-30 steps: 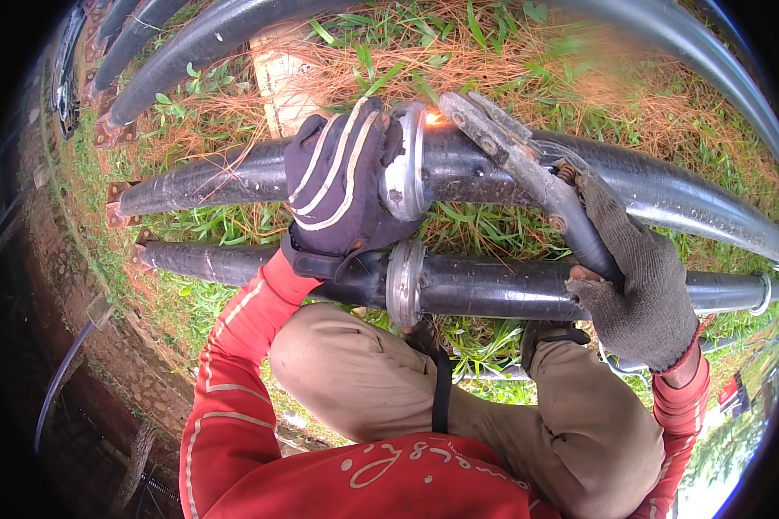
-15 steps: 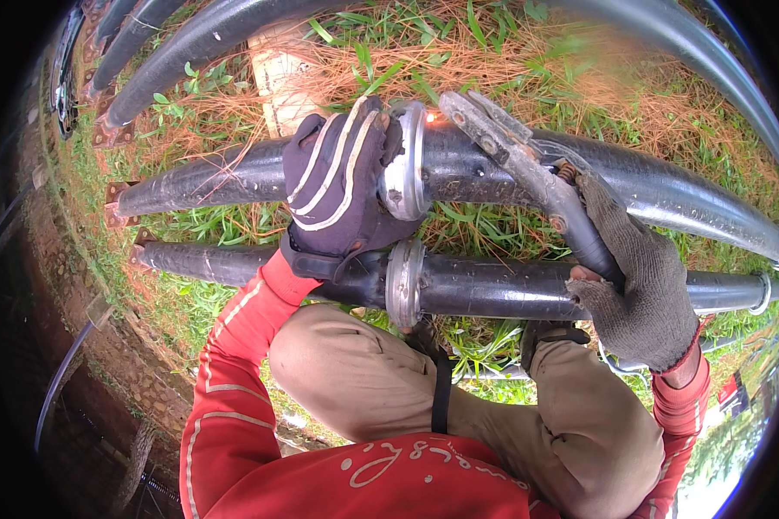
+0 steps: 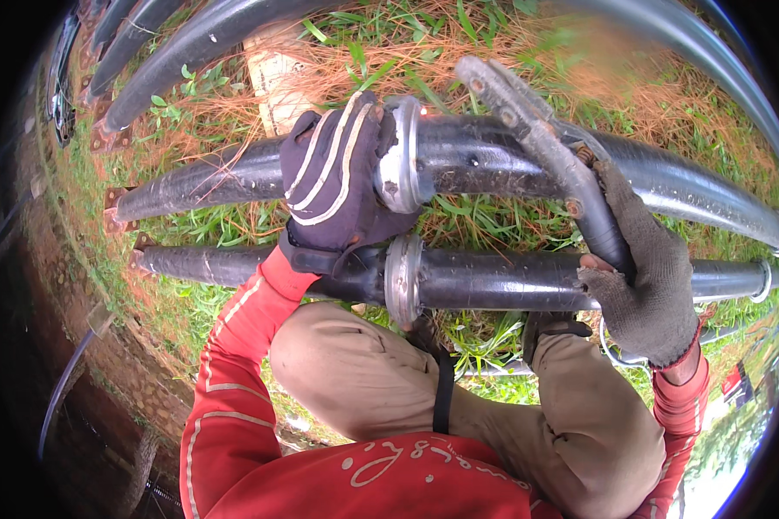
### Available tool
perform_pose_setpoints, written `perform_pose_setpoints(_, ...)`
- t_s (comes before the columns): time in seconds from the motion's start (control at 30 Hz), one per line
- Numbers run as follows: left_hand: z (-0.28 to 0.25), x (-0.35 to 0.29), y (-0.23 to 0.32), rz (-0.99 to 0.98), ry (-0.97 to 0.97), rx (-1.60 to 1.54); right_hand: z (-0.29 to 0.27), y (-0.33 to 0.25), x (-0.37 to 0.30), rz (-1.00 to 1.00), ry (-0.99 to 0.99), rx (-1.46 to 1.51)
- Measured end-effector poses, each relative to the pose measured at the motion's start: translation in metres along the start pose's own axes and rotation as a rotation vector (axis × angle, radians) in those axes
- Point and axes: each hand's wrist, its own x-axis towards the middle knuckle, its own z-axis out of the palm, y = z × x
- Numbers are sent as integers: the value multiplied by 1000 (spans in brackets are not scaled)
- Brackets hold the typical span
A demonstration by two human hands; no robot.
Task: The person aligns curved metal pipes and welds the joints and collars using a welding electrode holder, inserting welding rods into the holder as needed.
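Head view. Working, by the look of it, on a joint at the metal collar (image 3: 399,164) of the upper black pipe (image 3: 485,156), with no bright arc showing there. Gripping a long clamp-headed tool (image 3: 537,130) firmly in the right hand (image 3: 653,290), with fingers closed round its dark handle. Holding its head forward and leftward, right of the collar and apart from it. Cannot tell whether any rod sits in its jaws. Would probably call next for bringing the tool's head to the collar's right edge while keeping the pipe steady.

Pose: laid over the upper pipe with the left hand (image 3: 333,173), back upward, just left of the collar; cannot tell how tightly, with fingertips mostly hidden. Reaching across the lower black pipe (image 3: 511,281) with the left wrist; angled forward and inward at the right.
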Motion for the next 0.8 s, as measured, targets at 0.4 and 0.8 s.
perform_pose_setpoints(0.4, -21, 5, 14, -7, -98, 13, 62, 32, -121, -8, 430, 201)
perform_pose_setpoints(0.8, -42, -5, 1, 4, -225, -147, 107, -17, -173, 32, 707, 653)
